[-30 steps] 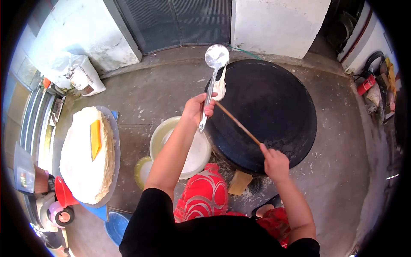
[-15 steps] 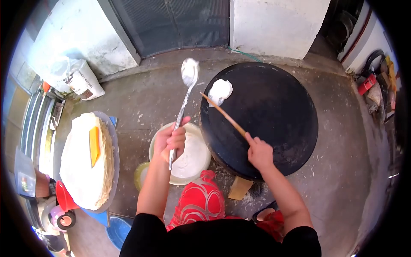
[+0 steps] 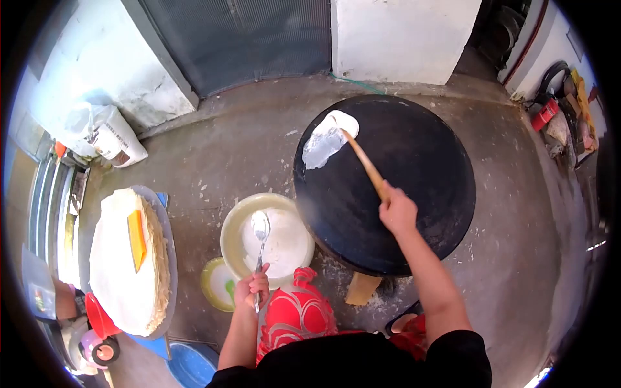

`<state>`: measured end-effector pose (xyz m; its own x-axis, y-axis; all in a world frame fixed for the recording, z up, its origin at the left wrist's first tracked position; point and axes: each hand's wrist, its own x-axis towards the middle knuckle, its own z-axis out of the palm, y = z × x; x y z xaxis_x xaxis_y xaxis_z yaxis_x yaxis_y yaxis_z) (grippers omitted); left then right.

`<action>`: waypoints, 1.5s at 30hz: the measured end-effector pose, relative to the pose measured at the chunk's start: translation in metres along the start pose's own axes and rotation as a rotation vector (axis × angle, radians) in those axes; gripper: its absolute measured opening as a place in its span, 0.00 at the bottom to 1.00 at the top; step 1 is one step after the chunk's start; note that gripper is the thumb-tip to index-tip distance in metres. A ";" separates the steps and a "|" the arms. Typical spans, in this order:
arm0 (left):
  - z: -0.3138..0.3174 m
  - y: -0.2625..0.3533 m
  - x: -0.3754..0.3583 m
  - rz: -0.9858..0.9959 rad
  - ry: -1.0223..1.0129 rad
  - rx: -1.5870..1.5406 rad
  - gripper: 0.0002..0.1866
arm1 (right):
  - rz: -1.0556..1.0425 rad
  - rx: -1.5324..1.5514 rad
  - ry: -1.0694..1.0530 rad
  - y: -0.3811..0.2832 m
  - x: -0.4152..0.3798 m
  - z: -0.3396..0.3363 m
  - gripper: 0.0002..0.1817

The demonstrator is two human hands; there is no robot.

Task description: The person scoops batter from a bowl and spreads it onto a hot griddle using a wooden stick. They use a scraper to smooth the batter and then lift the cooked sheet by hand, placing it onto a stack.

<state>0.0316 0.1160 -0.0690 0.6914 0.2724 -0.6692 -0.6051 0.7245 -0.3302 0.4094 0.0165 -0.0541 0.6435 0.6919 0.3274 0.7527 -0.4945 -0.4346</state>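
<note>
My left hand (image 3: 252, 290) is closed around the handle of a metal spoon (image 3: 261, 227), whose batter-coated bowl is over a large basin (image 3: 231, 242) of white batter (image 3: 284, 249). In my right hand (image 3: 398, 210) is a wooden spreader (image 3: 367, 165), gripped at its near end. The spreader's far tip touches a patch of white batter (image 3: 326, 141) near the far left edge of a big round black griddle (image 3: 401, 155). That patch is thick at the top and thinly smeared toward the lower left.
Left of the basin, a tall stack of thin pale flatbreads (image 3: 119, 271) carries a yellow scraper (image 3: 136, 240). A small yellow-green bowl (image 3: 213, 284) and a blue tub (image 3: 193, 363) stand close by. A white sack (image 3: 119, 139) leans at the far wall; a wood block (image 3: 362, 289) lies below the griddle.
My left hand has lowered the spoon from beside the griddle to over the basin. My right hand has moved the spreader up into the batter, which is now smeared over a larger patch.
</note>
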 end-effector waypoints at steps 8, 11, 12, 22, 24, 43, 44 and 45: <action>-0.022 0.005 0.012 0.041 0.011 -0.035 0.16 | 0.018 -0.322 -0.115 -0.004 0.036 -0.004 0.26; -0.024 0.009 0.013 0.014 -0.015 -0.015 0.15 | 0.062 0.097 0.059 -0.007 0.009 0.018 0.25; -0.023 0.009 0.013 0.022 -0.012 -0.012 0.15 | 0.110 0.126 -0.007 -0.022 -0.005 0.012 0.23; -0.023 0.014 0.019 0.030 0.033 0.003 0.14 | 0.161 0.066 0.000 -0.026 0.009 0.009 0.24; -0.022 0.011 0.021 0.035 0.032 0.015 0.14 | -0.014 -0.125 -0.124 -0.044 0.011 0.002 0.22; -0.023 0.016 0.023 0.083 0.060 0.033 0.14 | 0.223 -0.034 -0.124 -0.035 0.021 -0.013 0.27; -0.023 0.015 0.022 0.098 0.070 0.027 0.14 | 0.148 -0.192 -0.141 -0.031 0.029 -0.007 0.27; -0.023 0.014 0.022 0.099 0.078 0.030 0.14 | 0.075 -0.347 -0.161 -0.026 0.041 0.000 0.27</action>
<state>0.0291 0.1179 -0.1040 0.5954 0.2939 -0.7478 -0.6557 0.7156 -0.2408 0.4166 0.0578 -0.0294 0.6890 0.7074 0.1574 0.7246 -0.6760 -0.1340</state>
